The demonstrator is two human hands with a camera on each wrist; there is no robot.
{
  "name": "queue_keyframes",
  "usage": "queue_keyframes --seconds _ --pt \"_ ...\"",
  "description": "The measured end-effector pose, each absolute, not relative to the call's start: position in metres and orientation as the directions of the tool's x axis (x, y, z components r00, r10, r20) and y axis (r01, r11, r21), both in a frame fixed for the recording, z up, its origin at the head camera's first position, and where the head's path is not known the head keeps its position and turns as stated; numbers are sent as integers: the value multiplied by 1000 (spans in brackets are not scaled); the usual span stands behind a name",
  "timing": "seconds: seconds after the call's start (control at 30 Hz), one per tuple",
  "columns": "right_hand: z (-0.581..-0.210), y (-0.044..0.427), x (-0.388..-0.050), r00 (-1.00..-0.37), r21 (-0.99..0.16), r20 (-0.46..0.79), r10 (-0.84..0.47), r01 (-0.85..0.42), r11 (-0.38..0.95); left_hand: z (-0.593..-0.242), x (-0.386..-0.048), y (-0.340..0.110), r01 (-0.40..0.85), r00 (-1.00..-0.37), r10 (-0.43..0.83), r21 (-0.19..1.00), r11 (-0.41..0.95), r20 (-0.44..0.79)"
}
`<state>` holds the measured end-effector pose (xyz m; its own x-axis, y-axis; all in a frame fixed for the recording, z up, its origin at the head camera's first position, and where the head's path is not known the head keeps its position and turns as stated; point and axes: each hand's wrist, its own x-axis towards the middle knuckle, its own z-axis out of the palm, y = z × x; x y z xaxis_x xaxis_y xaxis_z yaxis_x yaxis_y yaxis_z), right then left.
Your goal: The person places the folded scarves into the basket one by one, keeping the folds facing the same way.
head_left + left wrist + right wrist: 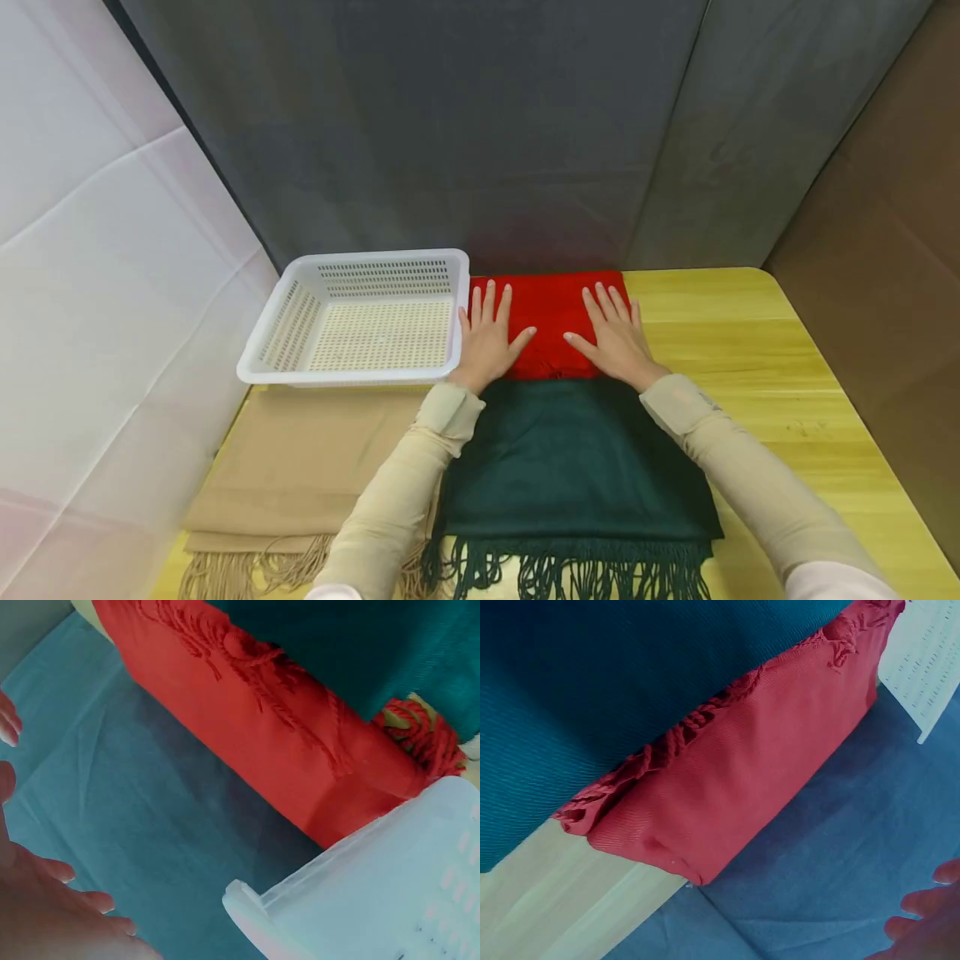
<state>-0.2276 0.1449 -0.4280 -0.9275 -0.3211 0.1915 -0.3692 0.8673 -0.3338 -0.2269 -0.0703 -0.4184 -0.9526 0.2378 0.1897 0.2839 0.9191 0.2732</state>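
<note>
A folded red scarf (549, 312) with fringe lies at the back of the table, partly hidden by both hands in the head view. My left hand (487, 337) is over its left end, fingers straight and spread, thumb pointing inward. Over the right end, my right hand (618, 342) is likewise spread flat. Both wrist views show the hands apart from the red cloth, holding nothing. In front of it lies a folded dark green scarf (570, 458), its fringe toward me, under the forearms.
A white perforated plastic basket (345, 379) stands at the back left, close to the left hand, with nothing in it. A folded beige scarf (292, 475) lies in front of it. Bare yellow wood-grain table (772, 417) extends on the right. A grey cloth wall (450, 125) rises behind.
</note>
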Motion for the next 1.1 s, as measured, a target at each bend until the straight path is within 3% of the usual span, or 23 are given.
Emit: queue_keyframes --seconds 0.37,0.87,1.1 --pt "-430 163 -201 -926 -402 242 -291 -368 838 -419 -199 -81 345 -933 262 395 851 248" --pt "-444 184 -163 -914 -485 295 -279 -394 781 -451 -153 -104 551 -768 236 427 717 595" --pt "-450 187 -151 -925 -524 300 -232 -363 770 -453 -139 -114 563 -759 217 450 693 615"
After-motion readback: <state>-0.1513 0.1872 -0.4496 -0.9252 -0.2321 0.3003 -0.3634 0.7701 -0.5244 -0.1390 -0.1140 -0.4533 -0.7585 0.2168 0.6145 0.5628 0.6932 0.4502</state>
